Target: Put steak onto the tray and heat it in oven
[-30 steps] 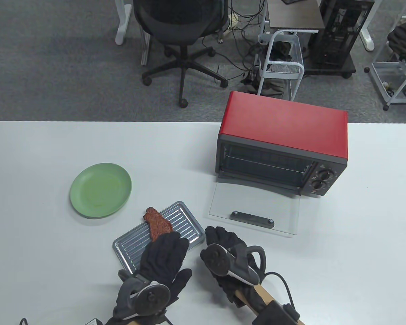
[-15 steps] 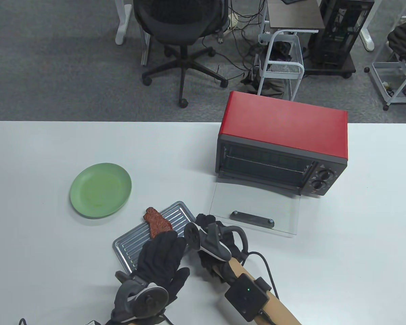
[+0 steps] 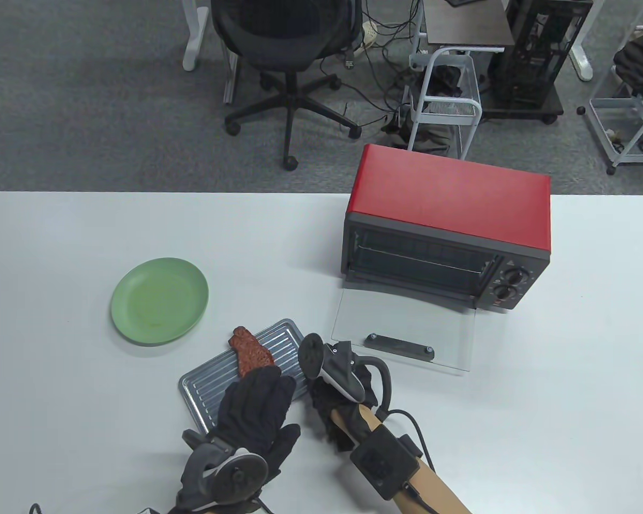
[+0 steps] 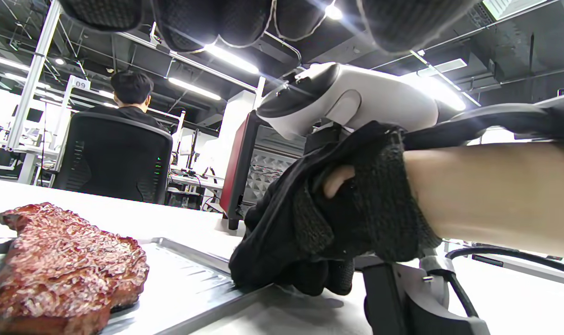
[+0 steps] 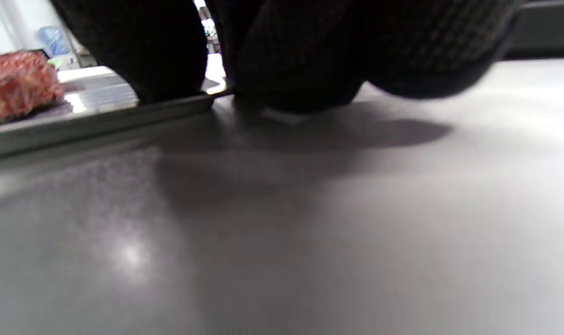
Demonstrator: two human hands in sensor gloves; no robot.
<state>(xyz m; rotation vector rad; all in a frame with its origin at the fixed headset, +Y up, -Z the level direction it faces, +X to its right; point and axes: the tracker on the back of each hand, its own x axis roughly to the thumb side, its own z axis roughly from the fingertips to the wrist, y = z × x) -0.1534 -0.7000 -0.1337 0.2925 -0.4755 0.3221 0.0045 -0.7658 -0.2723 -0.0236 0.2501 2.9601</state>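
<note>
Table view shows one steak (image 3: 251,353) lying on the single ribbed tray (image 3: 203,388), overhanging its far edge. The left hand (image 3: 254,407) lies flat, fingers straight, over the tray's near side. The right hand (image 3: 343,399) pinches the tray's right rim. Beyond the tray: one green plate (image 3: 159,300) to its left, one red oven (image 3: 450,225) to its right, glass door (image 3: 404,334) lowered.

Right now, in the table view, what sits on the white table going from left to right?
Round green plate → ribbed metal baking tray carrying the browned steak → clear glass oven door, folded down flat → red toaster oven.
</note>
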